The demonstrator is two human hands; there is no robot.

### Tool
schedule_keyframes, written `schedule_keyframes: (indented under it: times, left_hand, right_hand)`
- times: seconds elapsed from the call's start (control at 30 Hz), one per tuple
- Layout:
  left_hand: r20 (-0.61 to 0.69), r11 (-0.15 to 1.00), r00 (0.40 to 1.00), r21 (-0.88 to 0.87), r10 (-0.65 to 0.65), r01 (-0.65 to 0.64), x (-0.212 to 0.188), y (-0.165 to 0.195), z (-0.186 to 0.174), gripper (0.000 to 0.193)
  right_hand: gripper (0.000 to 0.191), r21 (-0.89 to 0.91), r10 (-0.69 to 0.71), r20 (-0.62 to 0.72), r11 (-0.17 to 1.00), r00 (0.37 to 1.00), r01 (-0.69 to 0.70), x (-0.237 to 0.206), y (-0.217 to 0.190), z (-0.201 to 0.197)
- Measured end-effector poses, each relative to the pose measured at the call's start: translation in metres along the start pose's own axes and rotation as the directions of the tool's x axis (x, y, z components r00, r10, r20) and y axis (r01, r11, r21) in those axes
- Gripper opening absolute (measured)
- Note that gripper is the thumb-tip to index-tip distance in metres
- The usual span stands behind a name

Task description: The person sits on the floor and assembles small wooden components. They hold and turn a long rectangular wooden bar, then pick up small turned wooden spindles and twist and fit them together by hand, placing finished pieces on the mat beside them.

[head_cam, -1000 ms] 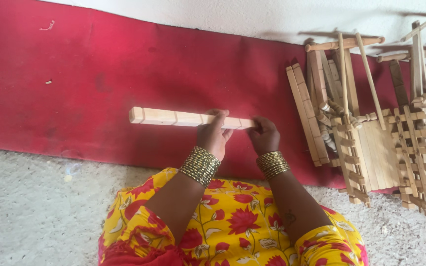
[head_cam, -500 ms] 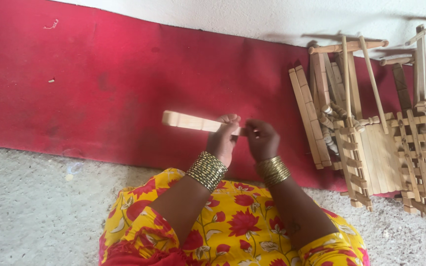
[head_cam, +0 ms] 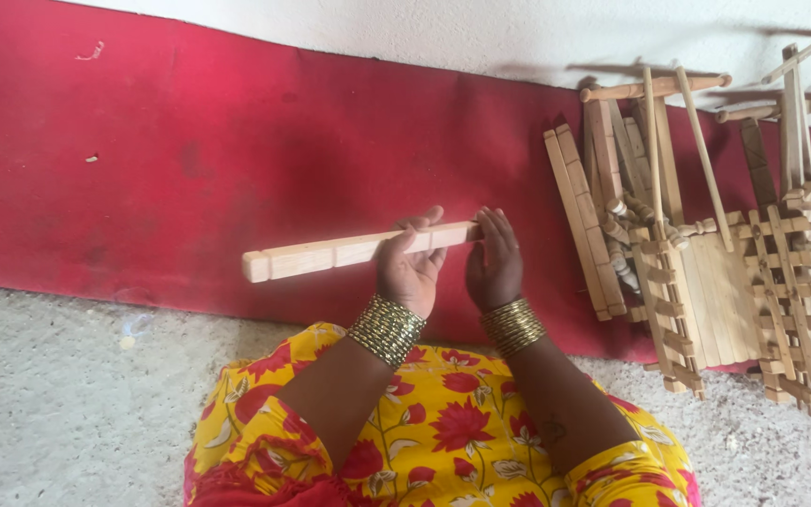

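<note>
A long pale wooden bar (head_cam: pixel 330 252) is held level above the red mat (head_cam: pixel 190 169). My left hand (head_cam: pixel 409 268) grips it near its right end, fingers curled over the top. My right hand (head_cam: pixel 493 263) touches that same end with its fingertips. Gold bangles circle both wrists. The bar's free end reaches out to the left.
A heap of wooden slats, rods and ladder-like frames (head_cam: pixel 706 235) lies on the mat to the right, close to my right hand. A white wall (head_cam: pixel 424 28) runs behind the mat. Grey speckled floor (head_cam: pixel 68 404) lies in front, and my yellow flowered clothing (head_cam: pixel 443 432) fills the bottom.
The bar looked foreshortened half a second ago and has turned back to show its full length, level and pointing left. Both hands stayed at its right end.
</note>
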State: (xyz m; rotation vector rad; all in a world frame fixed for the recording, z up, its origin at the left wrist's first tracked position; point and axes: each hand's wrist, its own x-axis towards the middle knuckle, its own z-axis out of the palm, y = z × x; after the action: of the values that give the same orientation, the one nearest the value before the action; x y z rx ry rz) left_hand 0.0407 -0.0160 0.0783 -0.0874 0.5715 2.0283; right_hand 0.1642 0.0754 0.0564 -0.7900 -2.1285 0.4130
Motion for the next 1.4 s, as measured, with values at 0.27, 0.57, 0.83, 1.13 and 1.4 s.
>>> schedule_keyframes:
  times: [0.27, 0.57, 0.83, 1.13, 1.4]
  left_hand:
    - [0.025, 0.996, 0.999, -0.075, 0.044, -0.042, -0.002, 0.0, 0.003, 0.015]
    - [-0.035, 0.998, 0.998, -0.021, 0.057, -0.058, 0.006, 0.002, -0.002, 0.013]
    - [-0.029, 0.997, 0.997, -0.03, 0.071, -0.072, 0.005, 0.002, -0.001, 0.016]
    - [-0.012, 0.996, 0.997, -0.037, 0.082, -0.082, 0.006, 0.001, -0.001, 0.016]
    - [-0.018, 0.998, 0.998, -0.006, 0.055, -0.055, 0.008, -0.001, -0.008, 0.015]
  right_hand:
    - [0.051, 0.115, -0.203, 0.158, 0.976, 0.966, 0.186, -0.017, -0.036, 0.007]
    - [0.068, 0.034, -0.162, 0.223, 0.987, 0.961, 0.158, -0.013, -0.011, 0.006]
    - [0.068, 0.091, -0.152, 0.237, 0.987, 0.96, 0.134, -0.016, -0.022, 0.007]
    - [0.068, 0.061, -0.243, 0.25, 0.97, 0.937, 0.235, -0.02, -0.018, 0.009]
    - [0.074, 0.08, -0.069, 0.168, 0.995, 0.983, 0.056, -0.007, -0.019, 0.005]
